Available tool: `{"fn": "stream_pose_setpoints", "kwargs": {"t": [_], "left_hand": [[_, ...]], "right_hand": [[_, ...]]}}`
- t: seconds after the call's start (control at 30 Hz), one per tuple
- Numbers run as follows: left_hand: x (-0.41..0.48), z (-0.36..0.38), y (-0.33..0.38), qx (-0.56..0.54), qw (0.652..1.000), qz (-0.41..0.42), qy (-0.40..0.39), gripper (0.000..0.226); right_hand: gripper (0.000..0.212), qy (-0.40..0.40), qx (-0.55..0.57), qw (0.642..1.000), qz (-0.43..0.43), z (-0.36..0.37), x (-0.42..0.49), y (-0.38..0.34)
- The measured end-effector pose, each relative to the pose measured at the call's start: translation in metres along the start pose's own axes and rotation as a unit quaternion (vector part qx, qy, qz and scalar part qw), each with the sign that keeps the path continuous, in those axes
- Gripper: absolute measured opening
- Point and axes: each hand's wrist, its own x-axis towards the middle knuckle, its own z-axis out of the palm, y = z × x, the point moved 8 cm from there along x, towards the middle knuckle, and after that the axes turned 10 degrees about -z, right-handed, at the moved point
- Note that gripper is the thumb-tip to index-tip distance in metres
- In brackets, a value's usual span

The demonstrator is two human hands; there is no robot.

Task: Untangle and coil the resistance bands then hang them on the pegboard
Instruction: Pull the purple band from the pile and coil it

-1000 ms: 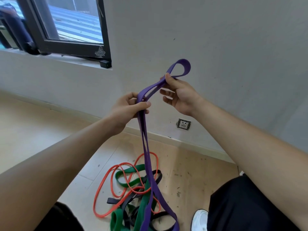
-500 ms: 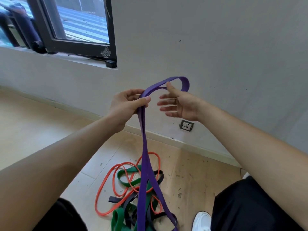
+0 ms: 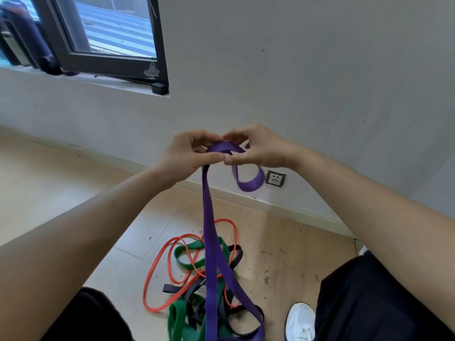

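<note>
Floor tiles [image 3: 73, 193] below; left hand [image 3: 187, 153] and right hand [image 3: 266, 151] seemingly pinch purple band [image 3: 208, 217].

At frame centre the left hand [image 3: 187, 153] and right hand [image 3: 263, 151] meet, holding the top of a band [image 3: 209, 230] that hangs into a heap of bands [image 3: 187, 274] on the floor [image 3: 73, 193], lower centre. A shoe [image 3: 300, 321] lies right of the heap, a socket [image 3: 275, 178] just below the right hand, a window [image 3: 108, 33] upper left.

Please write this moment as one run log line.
left hand: grips flat purple rubber band | right hand: pinches its loop | tangled orange, green, black bands: on floor
</note>
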Motion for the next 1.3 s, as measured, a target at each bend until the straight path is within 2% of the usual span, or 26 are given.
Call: {"fn": "stream_pose_setpoints", "kwargs": {"t": [0.1,0.2,0.3,0.37,0.47,0.6,0.67,0.73,0.83,0.9,1.0,1.07,1.17,1.3], "left_hand": [[-0.003,0.0,0.0,0.029,0.999,0.011,-0.019,0.04],[-0.004,0.002,-0.003,0.015,0.999,0.001,-0.04,0.041],[-0.004,0.014,-0.014,0.019,0.995,-0.028,-0.092,0.035],[-0.007,0.026,-0.022,0.039,0.988,-0.048,-0.141,0.023],[-0.012,0.037,-0.027,0.007,0.976,-0.074,-0.202,0.014],[-0.011,0.033,-0.022,-0.031,0.978,-0.087,-0.188,0.02],[-0.01,0.029,-0.016,-0.04,0.98,-0.086,-0.175,0.023],[-0.006,0.02,-0.008,-0.063,0.984,-0.081,-0.149,0.033],[0.0,-0.005,0.001,-0.109,0.99,-0.063,-0.059,0.025],[0.001,-0.024,0.005,-0.116,0.992,-0.041,0.008,0.022],[-0.001,-0.046,0.006,-0.119,0.99,-0.021,0.073,0.022],[-0.002,-0.057,0.005,-0.119,0.987,-0.014,0.102,0.026],[-0.003,-0.065,0.005,-0.103,0.987,-0.002,0.123,0.03],[-0.005,-0.059,0.012,-0.097,0.988,0.011,0.118,0.032]], "right_hand": [[0.027,-0.003,0.038,0.999,-0.009,0.004,0.0,0.002],[0.026,0.017,0.068,0.997,-0.018,0.0,0.0,0.001],[0.021,0.086,0.132,0.987,-0.025,-0.012,0.0,-0.001],[0.014,0.142,0.189,0.971,-0.034,-0.024,0.0,-0.004],[0.007,0.244,0.246,0.937,-0.032,-0.053,-0.002,0.001],[0.003,0.37,0.312,0.875,-0.011,-0.088,-0.017,0.021],[0.005,0.399,0.334,0.854,0.006,-0.094,-0.024,0.031],[0.007,0.407,0.341,0.847,0.023,-0.095,-0.027,0.04],[0.008,0.382,0.343,0.856,0.057,-0.088,-0.028,0.057],[0.009,0.351,0.316,0.878,0.077,-0.08,-0.03,0.071],[0.009,0.234,0.267,0.93,0.096,-0.05,-0.029,0.085],[0.013,0.139,0.223,0.958,0.114,-0.026,-0.028,0.088],[0.025,0.02,0.168,0.977,0.132,0.008,-0.026,0.085],[0.033,-0.055,0.152,0.979,0.124,0.048,-0.013,0.063]]}}
